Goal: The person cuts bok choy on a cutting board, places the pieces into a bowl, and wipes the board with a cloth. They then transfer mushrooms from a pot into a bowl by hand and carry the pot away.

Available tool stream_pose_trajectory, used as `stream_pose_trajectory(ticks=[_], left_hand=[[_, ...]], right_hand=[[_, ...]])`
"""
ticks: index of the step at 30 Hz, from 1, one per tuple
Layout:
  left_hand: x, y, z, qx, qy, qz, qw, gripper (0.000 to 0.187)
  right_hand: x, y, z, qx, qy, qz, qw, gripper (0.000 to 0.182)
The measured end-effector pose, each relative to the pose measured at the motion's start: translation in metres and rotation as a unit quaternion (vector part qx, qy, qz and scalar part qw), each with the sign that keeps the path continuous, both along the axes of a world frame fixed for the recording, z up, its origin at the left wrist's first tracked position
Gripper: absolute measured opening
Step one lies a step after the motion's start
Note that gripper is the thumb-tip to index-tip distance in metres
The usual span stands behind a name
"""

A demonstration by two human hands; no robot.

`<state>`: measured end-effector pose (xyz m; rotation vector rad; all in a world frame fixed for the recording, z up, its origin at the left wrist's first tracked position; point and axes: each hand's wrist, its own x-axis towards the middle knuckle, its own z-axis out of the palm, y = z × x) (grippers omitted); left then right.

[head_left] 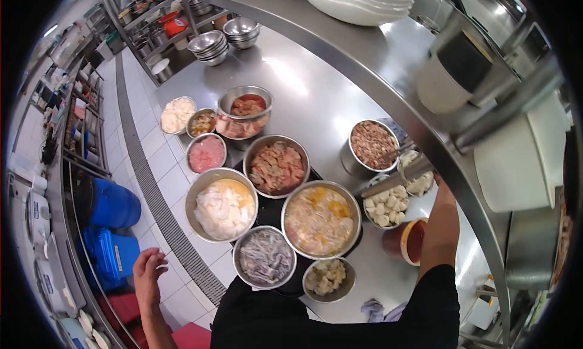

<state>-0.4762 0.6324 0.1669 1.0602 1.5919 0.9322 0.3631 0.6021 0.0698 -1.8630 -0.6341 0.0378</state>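
Observation:
My left hand hangs in the air at the lower left, over the tiled floor, its fingers loosely bent and holding nothing. On the right, my right arm reaches past a red-brown tub. My right hand is mostly hidden by the steel shelf edge, beside a small bowl of pale pieces; its fingers do not show. Close by are a bowl of white round pieces and a pot of chopped brown meat. In front of me stand a bowl of meat in yellow liquid and a bowl of grey strips.
More bowls hold white pieces with yolk, raw meat and pink mince. Stacked steel bowls stand at the back. A steel shelf with white plates overhangs the table. Blue bins are on the left.

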Motion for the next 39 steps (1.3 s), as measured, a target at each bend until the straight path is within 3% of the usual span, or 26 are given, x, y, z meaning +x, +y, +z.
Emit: stream_pose_trajectory(ticks=[8,13,15,16,17,19,21,23,24,25,27,29,30,32,34,36,39], left_hand=[[0.039,0.148,0.008,0.052,-0.058,-0.101,0.992,0.024],[0.097,0.35,-0.015,0.118,-0.01,-0.248,0.961,0.029],[0.143,0.434,-0.041,0.218,0.025,-0.276,0.936,0.029],[0.169,0.469,-0.047,0.198,0.012,-0.275,0.941,0.028],[0.193,0.511,-0.061,0.202,0.07,-0.279,0.936,0.027],[0.239,0.576,-0.084,0.412,0.215,-0.246,0.851,0.028],[0.277,0.62,-0.076,0.426,0.236,-0.261,0.834,0.024],[0.307,0.658,-0.078,0.46,0.264,-0.249,0.81,0.024],[0.32,0.674,-0.079,0.493,0.299,-0.228,0.784,0.024],[0.331,0.691,-0.08,0.494,0.291,-0.233,0.786,0.024],[0.347,0.725,-0.083,0.44,0.398,-0.274,0.757,0.03],[0.362,0.768,-0.093,0.432,0.415,-0.282,0.749,0.029],[0.369,0.781,-0.101,0.42,0.439,-0.285,0.741,0.028],[0.376,0.797,-0.105,0.399,0.446,-0.304,0.741,0.029],[0.382,0.8,-0.092,0.378,0.458,-0.318,0.74,0.031],[0.386,0.802,-0.083,0.288,0.49,-0.336,0.751,0.034],[0.394,0.832,-0.103,0.324,0.474,-0.324,0.752,0.034]], right_hand=[[-0.047,-0.003,0.058,0.149,0.093,-0.053,0.983,0.039],[0.006,-0.088,0.068,0.199,0.156,-0.114,0.961,0.038],[0.0,-0.15,0.065,0.223,0.176,-0.141,0.948,0.038],[-0.009,-0.18,0.064,0.237,0.184,-0.155,0.941,0.037],[-0.015,-0.197,0.067,0.251,0.189,-0.169,0.934,0.037],[-0.027,-0.257,0.07,0.278,0.196,-0.194,0.92,0.037],[-0.048,-0.269,0.077,0.306,0.201,-0.22,0.904,0.037],[-0.101,-0.289,0.094,0.252,0.249,-0.301,0.885,0.029],[-0.129,-0.298,0.097,0.223,0.229,-0.27,0.908,0.029],[-0.155,-0.311,0.099,0.193,0.207,-0.239,0.929,0.029],[-0.198,-0.337,0.103,0.044,0.157,-0.287,0.944,0.027],[-0.213,-0.416,0.084,0.06,0.172,-0.291,0.939,0.024],[-0.245,-0.458,0.107,0.058,0.167,-0.302,0.937,0.024],[-0.309,-0.36,0.13,0.123,0.249,-0.43,0.859,0.032],[-0.349,-0.355,0.137,0.137,0.245,-0.436,0.855,0.028],[-0.376,-0.357,0.139,0.15,0.243,-0.438,0.852,0.025],[-0.401,-0.367,0.133,0.181,0.24,-0.441,0.846,0.025]])
